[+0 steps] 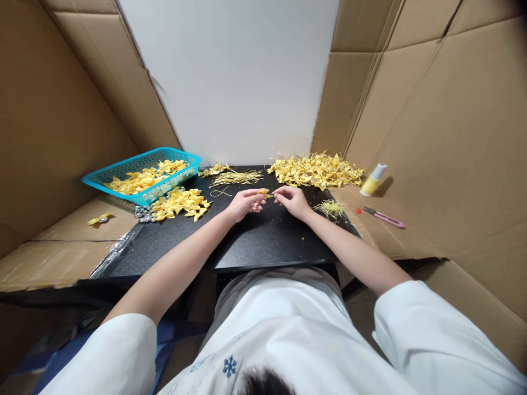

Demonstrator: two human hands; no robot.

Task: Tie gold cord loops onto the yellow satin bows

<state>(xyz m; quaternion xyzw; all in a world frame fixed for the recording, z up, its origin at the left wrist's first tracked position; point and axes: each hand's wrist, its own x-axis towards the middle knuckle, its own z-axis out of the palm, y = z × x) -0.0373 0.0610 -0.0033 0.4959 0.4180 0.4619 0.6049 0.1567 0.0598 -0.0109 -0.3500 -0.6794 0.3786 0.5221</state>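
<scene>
Above the middle of the black table (263, 241), my left hand (247, 204) pinches a small yellow ribbon bow (264, 192) between thumb and fingers. My right hand (291, 201) is just to the right of the bow, its thumb and fingertips pressed together; what they hold is too small to make out. Behind my hands lies a bundle of thin gold ties (239, 177), with one loose curved tie in front of it. A pile of yellow bows (181, 203) rests left of my left hand, beside a cluster of shiny round pieces (145, 214).
A teal basket (93, 180) with yellow bows stands at the left. Tied bows (317, 170) are heaped at the back right. Further right are yellow clippings (330, 208), a white-and-yellow spool (373, 180) and a pink-handled tool (389, 219). Cardboard walls flank the table.
</scene>
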